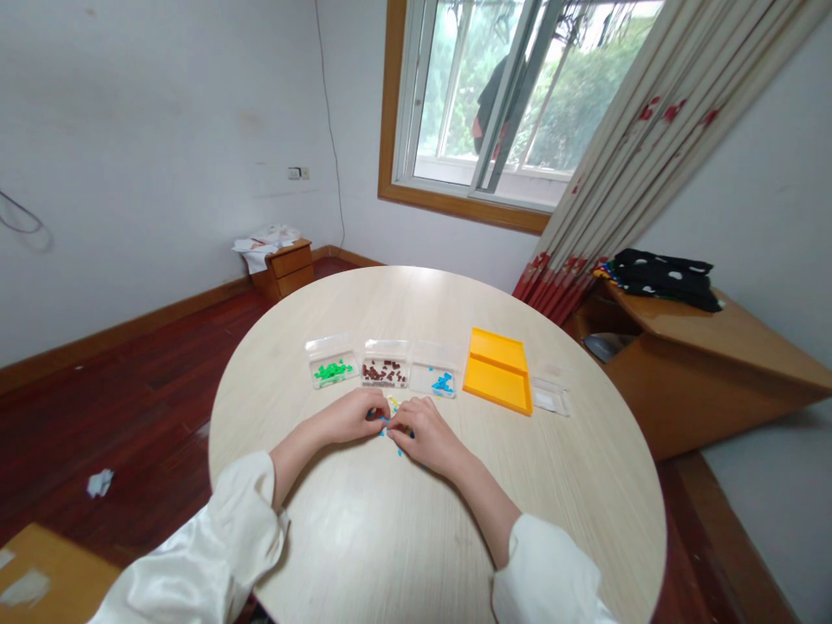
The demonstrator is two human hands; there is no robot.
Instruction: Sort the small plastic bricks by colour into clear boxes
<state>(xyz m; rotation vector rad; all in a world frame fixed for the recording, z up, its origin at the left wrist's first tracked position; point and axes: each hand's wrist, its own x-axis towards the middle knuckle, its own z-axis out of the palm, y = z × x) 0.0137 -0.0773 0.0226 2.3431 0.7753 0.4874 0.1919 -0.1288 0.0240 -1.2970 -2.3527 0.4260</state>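
My left hand and my right hand meet over the middle of the round table, fingers bent into pinches with the fingertips almost touching. At the left fingertips shows a small blue piece, like a tiny plastic building brick. Whatever the right fingers pinch is too small and hidden to name. Just beyond the hands lie small yellow pieces; a loose blue piece rests nearer me. Behind them stand clear boxes holding green pieces, dark brown pieces and blue pieces.
Right of the clear boxes, an orange two-part tray lies beside a clear plastic lid. The pale round table has a wooden cabinet to its right. Outside the window, a person is partly visible.
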